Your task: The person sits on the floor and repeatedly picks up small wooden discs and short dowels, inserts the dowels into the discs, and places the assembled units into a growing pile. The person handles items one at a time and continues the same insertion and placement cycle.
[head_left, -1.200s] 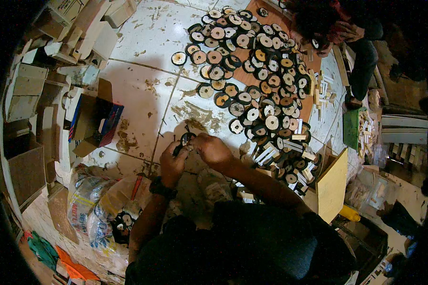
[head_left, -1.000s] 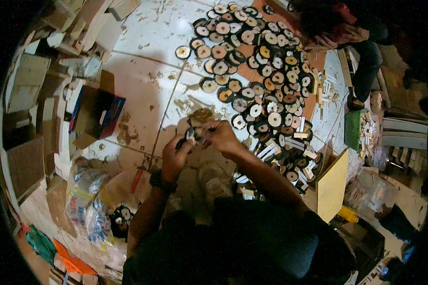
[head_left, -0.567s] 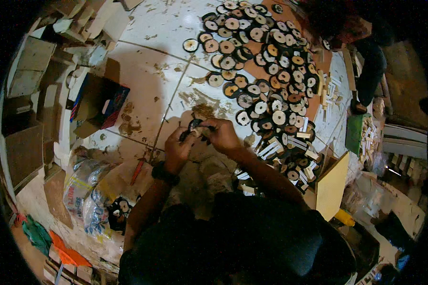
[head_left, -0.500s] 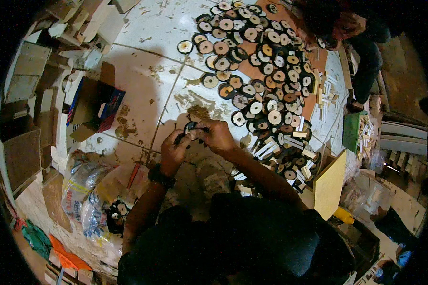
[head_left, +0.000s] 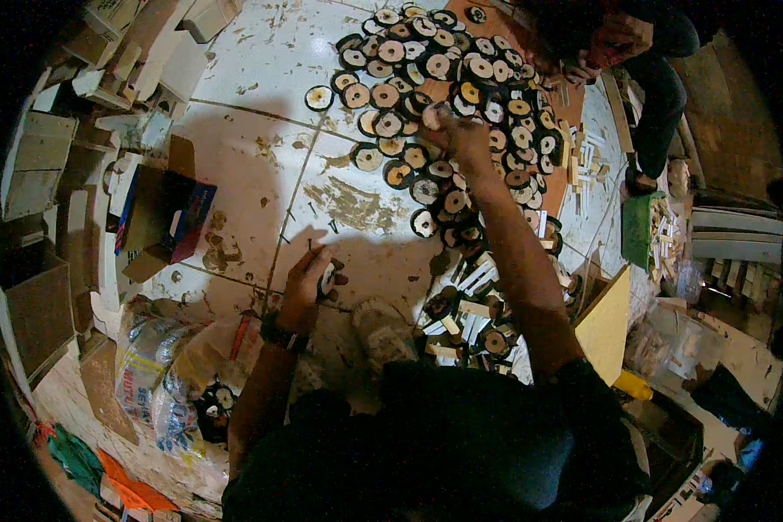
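My left hand is closed around a round wooden disc with a dark rim, which is tilted on edge and partly hidden by the fingers. My right hand stretches forward over a large pile of dark-rimmed wooden discs, many with a hole in the centre. A pale disc is at its fingertips, and the fingers look closed on its near edge. Several dark nails or screws lie on the tiled floor beyond my left hand.
Loose wooden strips lie at the pile's near end. An open cardboard box and a plastic sack stand at left. A green crate of strips and a yellow board are at right. Another person's hands are at the far right.
My hands were together at the disc; now they are apart. My right hand has moved forward and right to the pile, while my left has dropped slightly nearer with its disc.
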{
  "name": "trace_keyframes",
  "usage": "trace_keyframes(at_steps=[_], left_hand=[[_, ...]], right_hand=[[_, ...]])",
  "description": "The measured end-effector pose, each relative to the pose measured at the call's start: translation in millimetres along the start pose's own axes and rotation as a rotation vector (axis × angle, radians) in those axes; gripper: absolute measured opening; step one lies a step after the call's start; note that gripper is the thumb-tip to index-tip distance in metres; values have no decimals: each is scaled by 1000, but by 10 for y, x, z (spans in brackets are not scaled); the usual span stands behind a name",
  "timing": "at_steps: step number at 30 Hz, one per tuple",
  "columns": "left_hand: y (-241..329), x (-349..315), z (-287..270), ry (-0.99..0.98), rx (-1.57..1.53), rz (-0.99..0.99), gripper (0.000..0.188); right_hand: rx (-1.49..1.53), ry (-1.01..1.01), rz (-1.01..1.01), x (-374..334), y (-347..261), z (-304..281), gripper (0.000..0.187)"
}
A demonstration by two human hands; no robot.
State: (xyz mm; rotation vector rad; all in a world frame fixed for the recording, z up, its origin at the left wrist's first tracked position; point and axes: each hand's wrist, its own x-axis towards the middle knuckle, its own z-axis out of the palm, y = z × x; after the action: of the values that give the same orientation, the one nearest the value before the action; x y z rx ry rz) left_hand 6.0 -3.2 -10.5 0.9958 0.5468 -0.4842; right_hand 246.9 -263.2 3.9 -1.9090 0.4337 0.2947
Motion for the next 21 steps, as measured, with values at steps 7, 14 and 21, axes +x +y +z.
trace_keyframes(at_steps=[7, 14, 21], left_hand=[[-63, -158, -64, 29, 177, -71, 33], [-40, -101, -66, 55, 72, -161, 33], [115, -160, 56, -63, -71, -119, 34]], right_hand=[[-928, 78, -332, 327, 3, -89, 56], [-1080, -230, -247, -1, 37, 145, 57], [-810, 30, -551, -827, 40, 68, 42]])
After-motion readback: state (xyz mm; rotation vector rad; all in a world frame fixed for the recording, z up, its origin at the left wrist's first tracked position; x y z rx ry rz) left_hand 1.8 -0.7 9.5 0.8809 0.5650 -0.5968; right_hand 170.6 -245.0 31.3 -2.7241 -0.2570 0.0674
